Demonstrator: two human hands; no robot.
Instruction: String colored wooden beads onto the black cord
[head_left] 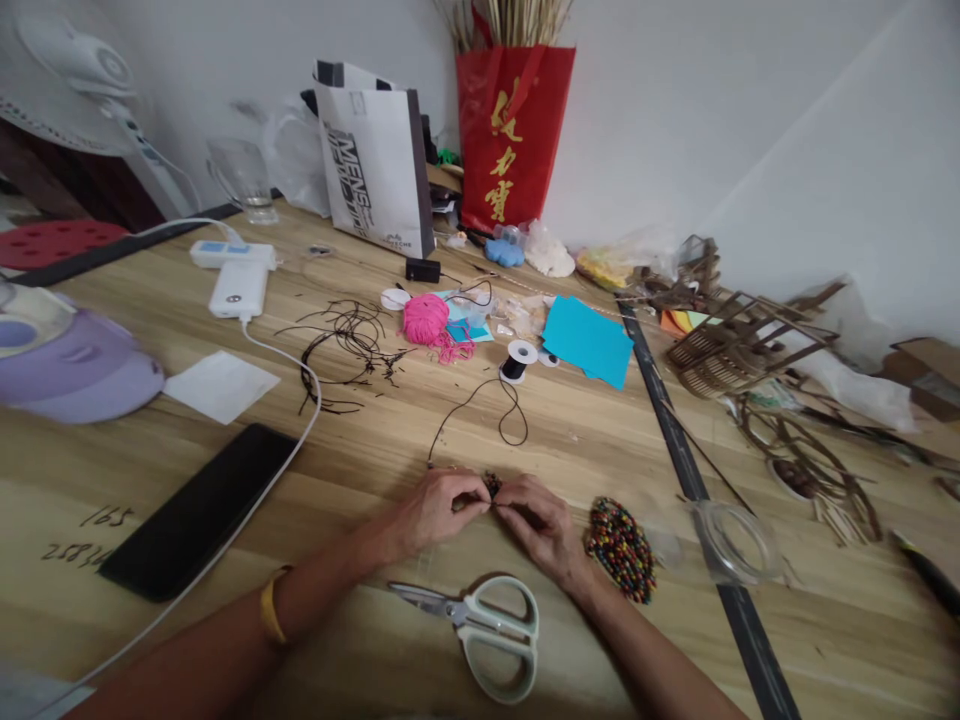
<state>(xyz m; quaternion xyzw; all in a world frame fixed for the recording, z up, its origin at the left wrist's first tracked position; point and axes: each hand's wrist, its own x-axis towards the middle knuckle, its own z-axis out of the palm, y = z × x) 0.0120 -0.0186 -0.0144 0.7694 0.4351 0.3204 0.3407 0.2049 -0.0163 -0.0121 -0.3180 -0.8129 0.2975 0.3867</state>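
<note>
My left hand [442, 507] and my right hand [538, 522] meet above the table, fingertips pinched nearly together. Between them shows a small dark knotted bit of black cord [492, 485], its details too small to make out. A loose black cord [517, 405] loops on the wood from near a white spool of black thread [519, 362] towards my left hand. Scissors with pale handles [480, 625] lie below my hands, blades pointing left. Just right of my right hand is a heap of multicoloured bead strands [621, 550].
Cut black cords [349, 345], pink yarn [426, 320] and blue paper [589, 340] lie farther back. At left are a black phone [199, 510] and a white cable [311, 400]. A clear ring-shaped roll [739, 540] and woven basket [739, 350] stand right. Paper bags [375, 165] line the wall.
</note>
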